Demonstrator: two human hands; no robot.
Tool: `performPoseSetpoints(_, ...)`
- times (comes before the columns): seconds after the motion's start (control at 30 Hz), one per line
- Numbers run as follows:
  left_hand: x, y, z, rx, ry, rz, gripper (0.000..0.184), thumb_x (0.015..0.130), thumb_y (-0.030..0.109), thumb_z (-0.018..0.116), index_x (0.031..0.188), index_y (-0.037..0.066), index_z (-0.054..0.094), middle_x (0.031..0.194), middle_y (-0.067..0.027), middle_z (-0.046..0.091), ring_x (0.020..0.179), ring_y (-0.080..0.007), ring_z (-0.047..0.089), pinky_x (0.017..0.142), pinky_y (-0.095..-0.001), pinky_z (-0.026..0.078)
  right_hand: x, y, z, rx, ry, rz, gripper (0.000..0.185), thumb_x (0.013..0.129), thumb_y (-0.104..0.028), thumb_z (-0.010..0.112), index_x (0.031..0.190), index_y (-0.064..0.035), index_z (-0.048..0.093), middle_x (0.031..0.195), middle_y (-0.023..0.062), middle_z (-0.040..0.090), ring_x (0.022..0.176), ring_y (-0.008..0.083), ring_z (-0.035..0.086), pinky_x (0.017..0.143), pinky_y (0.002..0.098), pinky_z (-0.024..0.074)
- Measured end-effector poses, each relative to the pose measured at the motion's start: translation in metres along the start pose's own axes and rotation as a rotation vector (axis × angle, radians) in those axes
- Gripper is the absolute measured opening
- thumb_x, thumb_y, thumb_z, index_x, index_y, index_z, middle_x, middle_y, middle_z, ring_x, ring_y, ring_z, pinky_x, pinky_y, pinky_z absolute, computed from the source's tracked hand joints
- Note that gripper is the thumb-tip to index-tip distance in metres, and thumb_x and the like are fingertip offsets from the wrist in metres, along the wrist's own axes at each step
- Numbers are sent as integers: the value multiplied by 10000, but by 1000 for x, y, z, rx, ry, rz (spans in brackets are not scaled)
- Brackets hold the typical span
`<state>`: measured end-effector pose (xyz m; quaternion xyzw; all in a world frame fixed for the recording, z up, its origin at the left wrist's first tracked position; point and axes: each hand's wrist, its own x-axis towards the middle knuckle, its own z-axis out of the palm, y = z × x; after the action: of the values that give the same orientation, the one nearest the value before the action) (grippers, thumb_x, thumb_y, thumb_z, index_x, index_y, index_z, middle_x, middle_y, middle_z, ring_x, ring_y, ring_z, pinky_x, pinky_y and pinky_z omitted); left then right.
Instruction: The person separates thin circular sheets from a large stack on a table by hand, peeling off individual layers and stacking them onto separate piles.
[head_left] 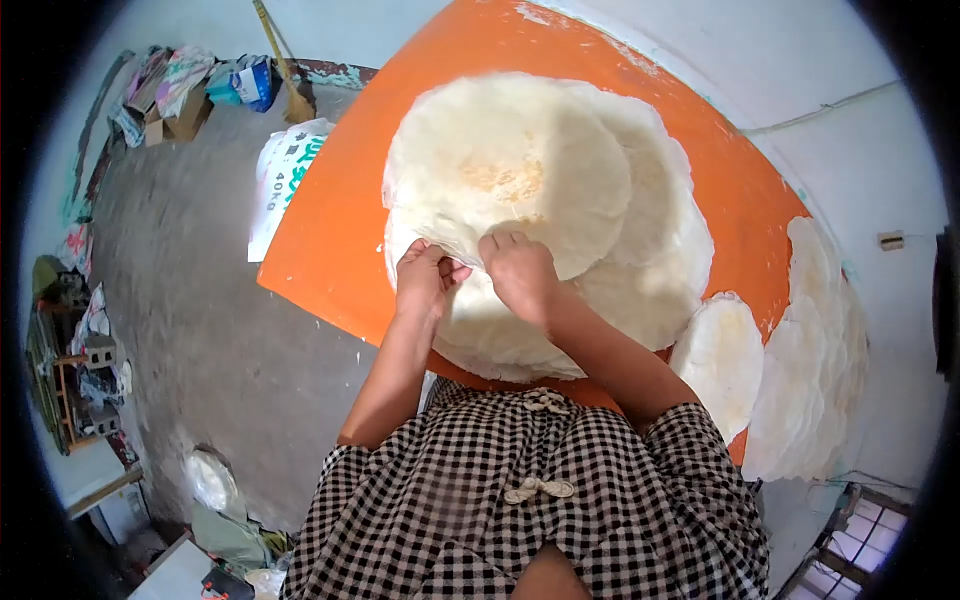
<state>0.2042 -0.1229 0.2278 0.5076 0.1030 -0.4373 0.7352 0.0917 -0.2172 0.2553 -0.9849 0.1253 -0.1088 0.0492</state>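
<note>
The left hand [426, 282] is closed to a pinch, thumb against fingers, on the near edge of the top sheet [430, 140]. The right hand [520, 272] is just beside it, fingers curled down on the same edge; its fingertips are hidden. The pinched edge is gathered into creases between the two hands.

The top sheet lies flat beyond both hands, extending away from the person and to the right of the left hand. Its outline is nearly round, so a long axis cannot be told; the gathered edge faces the person. Brown flecks mark its middle.

Beneath it, overlapping sheets [660, 250] form a stack that projects to the right and toward the person. The stack rests on the orange desk [335, 240].

At the desk's right side, a small sheet [720, 350] lies with its long axis running roughly away from the person. Beside it is a pile [815, 370] of pale sheets. Left of the desk are a printed bag [283, 185] and, farther off, a broom [298, 105].
</note>
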Motion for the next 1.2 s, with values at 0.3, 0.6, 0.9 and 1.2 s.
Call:
performPoseSetpoints(0.3,-20,17,27,73,-215,23,146,888,136,399,937,21,473,919,-136,583,788,-231,603,647,-324,518,21,54,-8,210,-237,361,291,709,-274,607,838,-14,585,776,193,568,785,300,567,669,398,451)
performPoseSetpoints(0.6,1,-15,52,185,-437,-147,173,882,164,429,925,18,512,935,-135,603,860,-230,606,743,-328,500,69,140,-245,-331,605,212,100,753,-137,528,747,-71,603,689,177,590,680,343,584,603,419,461)
performPoseSetpoints(0.9,22,-31,64,-31,-445,-362,293,876,323,488,895,33,521,883,-108,592,879,-242,581,778,-379,475,21,90,-180,801,138,445,233,770,-211,613,862,3,627,689,-19,541,648,76,480,596,254,416)
performPoseSetpoints(1.2,44,-43,70,86,-253,-307,286,895,292,476,879,7,500,825,-131,542,749,-227,554,757,-388,496,33,188,-194,470,179,444,252,756,-227,629,854,5,628,765,17,601,684,102,545,644,299,458)
